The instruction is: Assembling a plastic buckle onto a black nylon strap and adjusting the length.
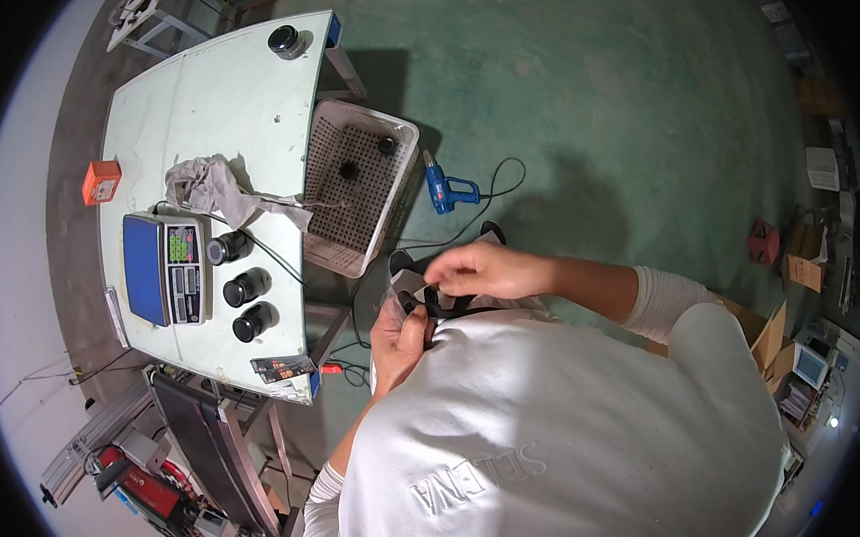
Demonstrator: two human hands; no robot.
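My left hand is closed around a small black cylindrical part and a clear plastic bag, held close to my chest. My right hand reaches across from the right, its fingers pinching the top of the same bag and a black strap-like piece just above my white shirt. Much of what I hold is hidden behind my hands and shirt.
A white table on the left carries a blue weighing scale, three black cylinders, a crumpled grey cloth, an orange box and a black cap. A perforated white basket leans beside it. A blue heat gun lies on the green floor.
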